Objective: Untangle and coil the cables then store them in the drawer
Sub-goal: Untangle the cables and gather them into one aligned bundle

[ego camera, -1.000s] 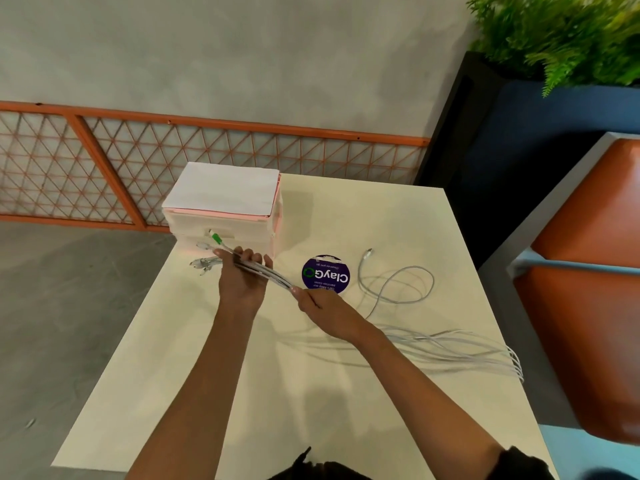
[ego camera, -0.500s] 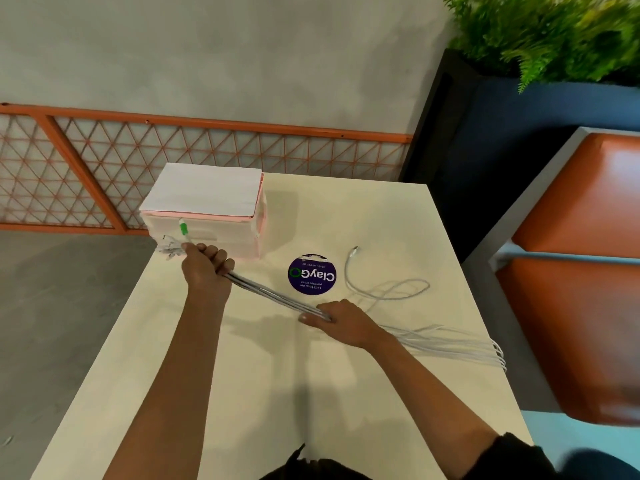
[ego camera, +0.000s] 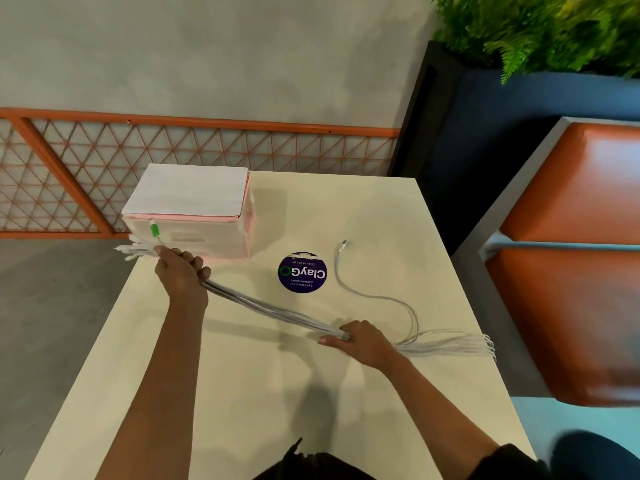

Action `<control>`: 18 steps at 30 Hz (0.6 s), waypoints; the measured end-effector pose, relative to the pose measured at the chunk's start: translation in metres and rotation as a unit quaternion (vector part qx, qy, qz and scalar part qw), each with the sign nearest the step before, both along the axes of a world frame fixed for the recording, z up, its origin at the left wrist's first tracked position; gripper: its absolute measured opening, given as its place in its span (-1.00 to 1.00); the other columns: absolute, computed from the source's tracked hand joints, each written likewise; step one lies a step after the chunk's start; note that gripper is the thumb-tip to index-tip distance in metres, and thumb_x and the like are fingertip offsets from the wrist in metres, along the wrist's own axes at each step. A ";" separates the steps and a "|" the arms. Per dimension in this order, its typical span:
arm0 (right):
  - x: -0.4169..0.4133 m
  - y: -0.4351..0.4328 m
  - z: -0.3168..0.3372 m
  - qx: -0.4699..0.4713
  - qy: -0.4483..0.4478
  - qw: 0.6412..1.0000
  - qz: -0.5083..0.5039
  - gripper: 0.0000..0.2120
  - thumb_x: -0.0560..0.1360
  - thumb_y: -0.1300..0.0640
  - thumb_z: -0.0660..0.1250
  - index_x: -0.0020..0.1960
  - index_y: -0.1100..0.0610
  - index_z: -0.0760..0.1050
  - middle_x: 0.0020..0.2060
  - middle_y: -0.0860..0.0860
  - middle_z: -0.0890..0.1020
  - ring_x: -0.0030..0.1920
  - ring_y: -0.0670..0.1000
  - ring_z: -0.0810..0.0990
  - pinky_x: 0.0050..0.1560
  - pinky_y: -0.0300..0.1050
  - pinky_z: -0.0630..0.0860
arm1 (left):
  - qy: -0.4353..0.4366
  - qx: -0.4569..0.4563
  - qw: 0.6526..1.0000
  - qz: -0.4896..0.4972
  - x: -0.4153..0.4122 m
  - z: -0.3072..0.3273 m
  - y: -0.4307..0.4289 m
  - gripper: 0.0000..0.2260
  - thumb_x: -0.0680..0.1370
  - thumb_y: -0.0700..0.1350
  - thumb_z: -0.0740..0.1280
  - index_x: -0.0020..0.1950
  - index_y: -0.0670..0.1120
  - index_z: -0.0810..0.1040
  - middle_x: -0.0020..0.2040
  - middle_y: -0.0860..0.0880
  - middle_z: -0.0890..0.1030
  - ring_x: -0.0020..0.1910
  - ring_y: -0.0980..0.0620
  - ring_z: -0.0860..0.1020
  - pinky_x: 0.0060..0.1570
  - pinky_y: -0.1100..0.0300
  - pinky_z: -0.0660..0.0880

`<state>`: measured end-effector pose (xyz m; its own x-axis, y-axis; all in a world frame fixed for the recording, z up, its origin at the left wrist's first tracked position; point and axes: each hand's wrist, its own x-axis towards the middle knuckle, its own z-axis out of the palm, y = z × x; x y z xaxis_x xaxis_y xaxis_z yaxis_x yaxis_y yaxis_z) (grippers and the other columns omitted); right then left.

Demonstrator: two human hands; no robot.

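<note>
Nearest us, our right hand (ego camera: 362, 341) lies low on the counter (ego camera: 242, 403). Its fingers are curled round the cables (ego camera: 270, 308), and the thumb lies flat toward the left. The bundle runs taut up and left to our left hand (ego camera: 181, 275), whose fingers are clenched tight round it just in front of the drawer box (ego camera: 194, 233). Plug ends, one of them green (ego camera: 154, 231), stick out past that fist. Right of our near hand, the looped tails (ego camera: 453, 346) fan out to the counter's right edge. A stray cable (ego camera: 363, 294) snakes farther off beside a round sticker (ego camera: 302, 271).

If we pull harder, we judge that the stray cable could snag and tighten a knot instead of freeing it. The tails could also slip over the right edge and drag the rest with them. The plugs could knock against the box.

A second ago our hands were almost touching at mid-counter. Now they are well apart: the left has gone far-left and the right has slid down the bundle. The stray cable's wide loop has been drawn out straighter.
</note>
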<state>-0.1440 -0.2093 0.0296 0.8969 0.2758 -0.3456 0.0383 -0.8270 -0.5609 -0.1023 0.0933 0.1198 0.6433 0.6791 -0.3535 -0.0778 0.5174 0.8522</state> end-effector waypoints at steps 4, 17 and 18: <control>-0.009 0.020 0.001 0.042 0.057 0.997 0.041 -0.37 0.34 -0.45 0.24 -0.28 0.16 0.43 -0.45 -0.05 0.46 -0.42 -0.11 0.44 -0.33 -0.18 0.33 | 0.004 0.083 0.997 0.010 0.001 0.004 0.013 -0.65 0.67 0.11 -0.04 -0.26 -0.02 0.21 -0.38 0.03 0.23 -0.50 0.11 0.25 -0.55 0.35 0.17; 0.010 0.029 -0.019 0.061 -0.153 0.980 -0.112 -0.87 0.52 0.21 0.24 -0.03 0.19 0.56 -0.09 -0.01 0.51 0.02 0.11 0.45 0.05 -0.03 0.38 | 0.060 0.222 0.973 0.007 -0.004 -0.024 0.048 -0.67 0.66 0.11 -0.03 -0.24 0.01 0.24 -0.36 0.01 0.22 -0.46 0.10 0.21 -0.63 0.44 0.20; 0.014 0.024 -0.020 -0.011 -0.157 0.973 -0.169 -0.85 0.52 0.20 0.26 0.06 0.14 0.54 0.06 0.05 0.48 0.13 0.13 0.39 0.13 0.01 0.35 | 0.067 0.233 0.970 0.000 -0.005 -0.027 0.047 -0.66 0.66 0.13 -0.03 -0.26 0.01 0.22 -0.36 0.01 0.23 -0.46 0.08 0.22 -0.64 0.44 0.21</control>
<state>-0.1300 -0.1853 0.0096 0.9975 -0.0569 -0.0425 -0.0709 -0.8335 -0.5479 -0.1071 0.1402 0.0929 0.6127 0.7853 -0.0889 0.0492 0.0743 0.9960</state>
